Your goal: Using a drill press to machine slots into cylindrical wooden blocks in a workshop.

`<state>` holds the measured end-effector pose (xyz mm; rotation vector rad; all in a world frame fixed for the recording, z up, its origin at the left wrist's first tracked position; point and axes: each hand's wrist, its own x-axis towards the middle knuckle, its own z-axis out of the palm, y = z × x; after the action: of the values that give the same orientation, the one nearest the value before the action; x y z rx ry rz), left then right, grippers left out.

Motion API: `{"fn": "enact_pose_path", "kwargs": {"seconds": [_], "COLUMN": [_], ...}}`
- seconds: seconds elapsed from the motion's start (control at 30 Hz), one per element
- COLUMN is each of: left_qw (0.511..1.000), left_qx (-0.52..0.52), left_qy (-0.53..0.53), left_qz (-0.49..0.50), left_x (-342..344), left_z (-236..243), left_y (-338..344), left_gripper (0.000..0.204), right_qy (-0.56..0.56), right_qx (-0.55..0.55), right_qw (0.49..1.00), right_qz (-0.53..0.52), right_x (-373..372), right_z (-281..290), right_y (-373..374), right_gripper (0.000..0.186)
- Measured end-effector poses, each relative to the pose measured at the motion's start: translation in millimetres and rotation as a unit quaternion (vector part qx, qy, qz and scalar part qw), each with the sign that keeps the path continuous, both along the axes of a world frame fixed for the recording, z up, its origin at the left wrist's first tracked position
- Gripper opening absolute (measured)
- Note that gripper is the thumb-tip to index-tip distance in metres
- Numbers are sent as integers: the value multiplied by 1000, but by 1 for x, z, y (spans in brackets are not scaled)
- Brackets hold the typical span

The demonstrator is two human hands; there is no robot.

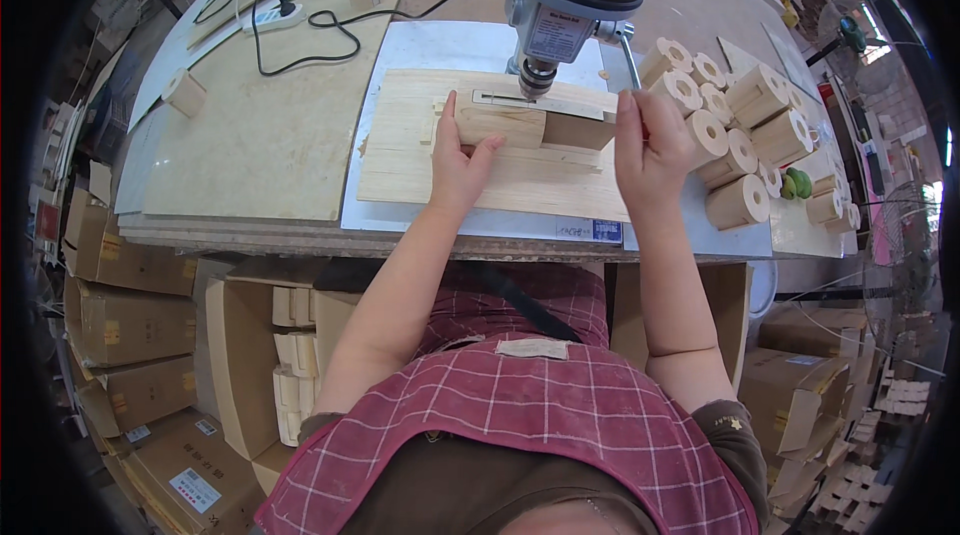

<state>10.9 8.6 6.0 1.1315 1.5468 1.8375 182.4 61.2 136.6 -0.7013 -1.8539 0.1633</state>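
**Wooden block held under the drill press**

At the bottom of the frame is the person's red checked apron [520, 415], and both bare forearms run up from it to the tabletop [250, 145]. Below the tabletop's edge, lower left, open cardboard boxes [130, 325] hold stacked pale wooden pieces.

The left hand [458, 167] lies flat at centre frame, fingers closed and thumb spread, pressing a rectangular wooden block [500, 125] against a wooden jig board [480, 175]. The right hand [645, 150], right of centre, is curled about the drill press's feed lever [628, 60]; how tightly cannot be told.

The block sits just under the drill chuck [536, 77], in the upper middle of the frame. It looks light, stiff and dry, with smooth faces that could slide, so it seems best held from the side away from the bit, pushed into the jig's stop.

Further up and right lies a heap of round wooden cylinders [735, 130] with bored ends. At upper left a black cable [300, 35] loops to a white power strip [275, 15].
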Motion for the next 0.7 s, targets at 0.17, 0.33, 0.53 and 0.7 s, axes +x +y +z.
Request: {"fn": "enact_pose_path", "kwargs": {"seconds": [0.17, 0.33, 0.53, 0.7], "left_qw": [1000, 1000, 1000, 1000], "left_qx": [-11, -6, 6, 14], "left_qy": [-4, -13, 1, 12], "left_qz": [-2, -10, -6, -3], "left_x": [1, -1, 1, 2], "left_z": [6, 2, 2, 4], "left_y": [-1, 0, 1, 0], "left_gripper": [78, 79, 79, 77], "right_qy": [57, 65, 56, -23], "right_qx": [45, 50, 66, 88], "right_qw": [997, 997, 996, 996], "right_qz": [18, 17, 8, 2], "right_x": [-7, -13, -10, 3], "right_z": [-32, -61, -63, -20], "right_y": [8, 20, 23, 12], "right_gripper": [4, 4, 5, 6]}}
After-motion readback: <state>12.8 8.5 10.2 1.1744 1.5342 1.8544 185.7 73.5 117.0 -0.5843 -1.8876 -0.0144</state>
